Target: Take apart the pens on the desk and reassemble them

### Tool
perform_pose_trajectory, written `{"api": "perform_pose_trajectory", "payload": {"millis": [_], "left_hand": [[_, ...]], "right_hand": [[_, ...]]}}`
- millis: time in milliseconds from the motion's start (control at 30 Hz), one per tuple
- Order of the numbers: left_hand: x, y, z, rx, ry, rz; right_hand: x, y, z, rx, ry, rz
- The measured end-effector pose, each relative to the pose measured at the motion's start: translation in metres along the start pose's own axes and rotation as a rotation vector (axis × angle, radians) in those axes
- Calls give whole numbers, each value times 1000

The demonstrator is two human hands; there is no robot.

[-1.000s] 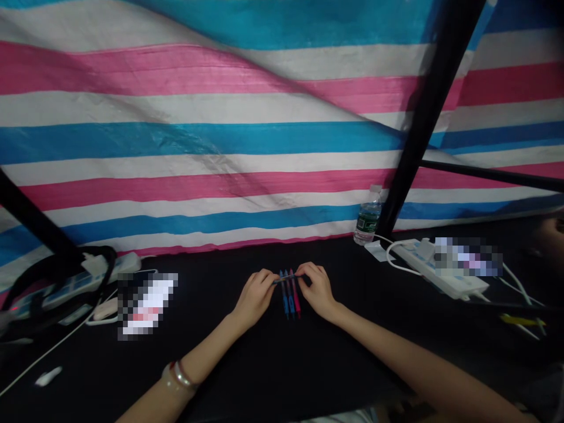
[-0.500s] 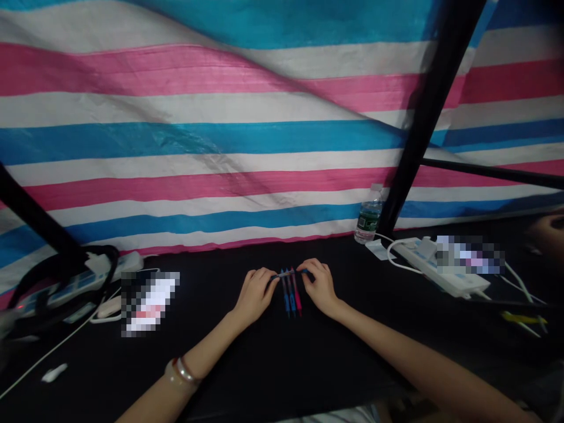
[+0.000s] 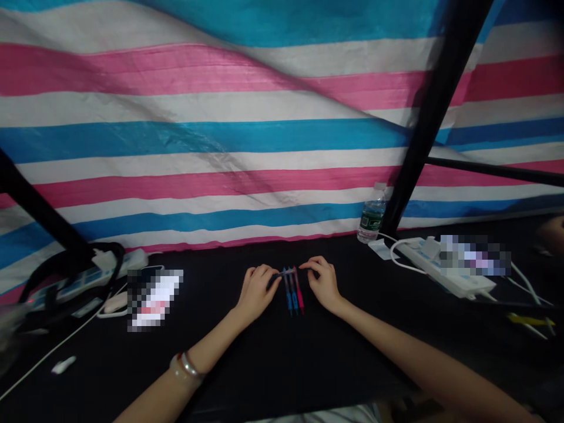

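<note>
Three pens lie side by side on the black tabletop, pointing away from me: a blue pen (image 3: 289, 301), a second blue pen (image 3: 295, 301) and a pink pen (image 3: 301, 298). Across their far ends rests a slim, partly clear pen (image 3: 288, 272). My left hand (image 3: 258, 292) pinches its left end between thumb and fingertips. To the right of the pens, my right hand (image 3: 325, 285) has its thumb and index finger apart, just off the right end of the crosswise pen, and nothing shows between them.
A water bottle (image 3: 372, 214) stands at the back by a black post (image 3: 434, 111). Power strips with cables (image 3: 447, 270) lie right and left. A blurred-out lit screen (image 3: 156, 302) and a small white object (image 3: 64, 365) are on the left. Another person's hand (image 3: 553, 232) shows far right.
My right hand's fingers have opened and drawn slightly away from the crosswise pen's right end. My left hand keeps its pinch. The whole view has shifted slightly.
</note>
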State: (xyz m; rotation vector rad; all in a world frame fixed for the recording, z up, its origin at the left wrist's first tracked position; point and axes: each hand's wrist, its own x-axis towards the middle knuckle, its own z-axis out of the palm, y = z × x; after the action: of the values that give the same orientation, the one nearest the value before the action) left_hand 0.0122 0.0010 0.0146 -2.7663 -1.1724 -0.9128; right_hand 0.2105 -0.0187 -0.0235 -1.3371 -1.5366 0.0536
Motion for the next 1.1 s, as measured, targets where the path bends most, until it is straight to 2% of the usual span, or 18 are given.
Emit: {"api": "perform_pose_trajectory", "payload": {"millis": [133, 233, 433, 567, 667, 800, 1100], "left_hand": [[1, -6, 4, -147, 81, -137], [4, -13, 8, -432, 122, -278], [9, -29, 14, -1077, 171, -723], [12, -39, 13, -1395, 187, -853], [14, -45, 10, -1530, 175, -925], [15, -48, 8, -1620, 150, -955], [14, -49, 10, -1584, 122, -912]], "right_hand": [[2, 4, 1, 109, 43, 46], [3, 7, 3, 236, 62, 63], [3, 7, 9, 448, 94, 230], [3, 7, 12, 574, 46, 329], [4, 11, 15, 670, 27, 397], [6, 16, 17, 722, 39, 477], [8, 19, 16, 761, 55, 522]]}}
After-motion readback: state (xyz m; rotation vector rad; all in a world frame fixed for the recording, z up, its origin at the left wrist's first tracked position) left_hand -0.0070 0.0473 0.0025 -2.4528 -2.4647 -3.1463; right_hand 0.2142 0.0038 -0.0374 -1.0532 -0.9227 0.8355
